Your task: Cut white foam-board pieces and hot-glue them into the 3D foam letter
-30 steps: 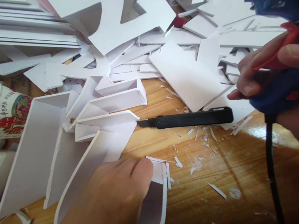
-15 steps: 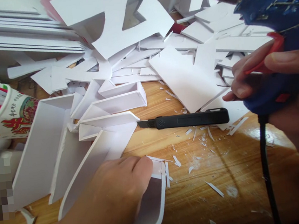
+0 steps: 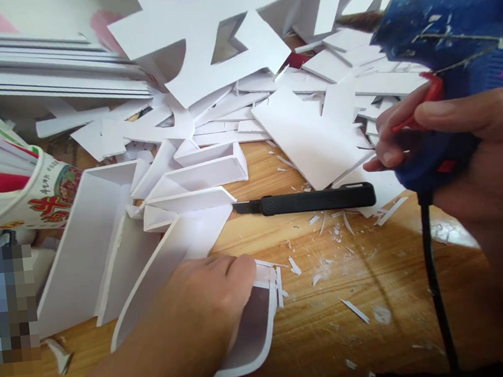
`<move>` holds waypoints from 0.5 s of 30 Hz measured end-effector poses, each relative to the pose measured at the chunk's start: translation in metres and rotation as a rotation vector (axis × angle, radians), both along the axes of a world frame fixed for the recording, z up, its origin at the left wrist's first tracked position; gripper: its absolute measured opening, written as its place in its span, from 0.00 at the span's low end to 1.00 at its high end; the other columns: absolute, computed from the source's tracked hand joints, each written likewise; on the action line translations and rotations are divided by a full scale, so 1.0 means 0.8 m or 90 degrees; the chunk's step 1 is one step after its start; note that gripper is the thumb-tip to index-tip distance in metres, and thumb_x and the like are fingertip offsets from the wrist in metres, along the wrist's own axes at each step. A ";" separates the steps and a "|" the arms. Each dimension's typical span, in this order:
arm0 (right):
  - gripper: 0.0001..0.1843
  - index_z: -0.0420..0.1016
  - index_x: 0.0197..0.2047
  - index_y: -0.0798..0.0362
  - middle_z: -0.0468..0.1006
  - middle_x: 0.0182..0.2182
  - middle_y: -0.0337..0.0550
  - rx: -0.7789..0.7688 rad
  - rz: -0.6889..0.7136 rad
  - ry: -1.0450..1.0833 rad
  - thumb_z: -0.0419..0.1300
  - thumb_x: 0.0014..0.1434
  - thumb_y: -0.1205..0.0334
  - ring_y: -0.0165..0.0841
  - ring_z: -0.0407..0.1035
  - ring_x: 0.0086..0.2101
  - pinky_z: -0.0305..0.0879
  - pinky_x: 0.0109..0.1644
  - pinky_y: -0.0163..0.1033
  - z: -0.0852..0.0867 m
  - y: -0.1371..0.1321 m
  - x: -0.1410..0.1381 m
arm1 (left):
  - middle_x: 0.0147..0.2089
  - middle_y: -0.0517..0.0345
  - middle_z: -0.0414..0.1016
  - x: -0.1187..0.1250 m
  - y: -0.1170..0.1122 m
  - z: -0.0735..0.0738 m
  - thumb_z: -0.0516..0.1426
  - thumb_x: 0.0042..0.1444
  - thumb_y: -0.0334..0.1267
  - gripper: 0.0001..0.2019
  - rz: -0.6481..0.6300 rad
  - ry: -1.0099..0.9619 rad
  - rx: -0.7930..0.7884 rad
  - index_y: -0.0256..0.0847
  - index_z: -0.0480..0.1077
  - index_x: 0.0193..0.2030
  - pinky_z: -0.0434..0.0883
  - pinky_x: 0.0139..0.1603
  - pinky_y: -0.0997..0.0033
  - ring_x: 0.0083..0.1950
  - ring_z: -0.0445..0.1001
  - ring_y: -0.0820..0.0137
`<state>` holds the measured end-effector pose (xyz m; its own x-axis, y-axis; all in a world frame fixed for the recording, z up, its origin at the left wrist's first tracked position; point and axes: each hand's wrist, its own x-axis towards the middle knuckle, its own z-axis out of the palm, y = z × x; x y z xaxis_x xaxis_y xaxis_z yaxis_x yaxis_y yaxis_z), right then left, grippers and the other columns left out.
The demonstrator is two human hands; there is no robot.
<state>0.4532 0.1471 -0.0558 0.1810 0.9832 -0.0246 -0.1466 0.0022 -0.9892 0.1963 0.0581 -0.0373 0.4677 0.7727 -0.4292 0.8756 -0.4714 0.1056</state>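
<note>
My right hand [image 3: 445, 128] is wrapped round a blue hot glue gun [image 3: 440, 22], with fingers at its red trigger. The gun's nozzle points left, above the scraps, and a black cord hangs from its grip. My left hand [image 3: 217, 298] is closed over the white foam-board piece [image 3: 257, 360], which has upright walls and a rounded corner. Its fingertips are hidden behind the hand. A black utility knife [image 3: 319, 198] lies on the wooden table [image 3: 310, 337], its blade pointing left, touching or close to the foam-board walls.
White foam-board offcuts [image 3: 308, 129] heap across the back, with a cut-out sheet [image 3: 201, 33] on top. Stacked boards [image 3: 45, 75] lie at the back left. A printed paper cup [image 3: 52, 196] full of strips stands at the left. Small slivers [image 3: 354, 311] litter the table.
The view has shifted slightly. The glue gun sits a little lower and farther left in view, and a red light now shows on it. My left hand stays on the foam-board piece.
</note>
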 end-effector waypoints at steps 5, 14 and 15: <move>0.04 0.74 0.30 0.54 0.72 0.29 0.41 0.013 0.027 0.022 0.64 0.47 0.68 0.31 0.69 0.25 0.66 0.23 0.36 0.005 -0.005 0.002 | 0.32 0.54 0.79 0.006 0.001 0.001 0.49 0.56 0.23 0.14 -0.020 0.044 0.000 0.40 0.74 0.36 0.68 0.31 0.65 0.31 0.77 0.60; 0.06 0.74 0.27 0.55 0.73 0.25 0.42 0.040 0.045 0.032 0.66 0.42 0.67 0.33 0.70 0.22 0.64 0.21 0.37 0.007 -0.004 0.000 | 0.33 0.54 0.79 0.021 0.006 0.004 0.48 0.56 0.23 0.13 -0.008 0.055 -0.011 0.40 0.72 0.37 0.67 0.32 0.68 0.33 0.78 0.62; 0.06 0.74 0.27 0.56 0.73 0.25 0.42 0.038 0.046 0.033 0.66 0.42 0.67 0.33 0.70 0.22 0.64 0.21 0.37 0.008 -0.004 0.000 | 0.33 0.54 0.79 0.019 0.007 0.005 0.48 0.56 0.24 0.13 0.009 0.048 -0.016 0.40 0.71 0.38 0.67 0.32 0.68 0.33 0.78 0.62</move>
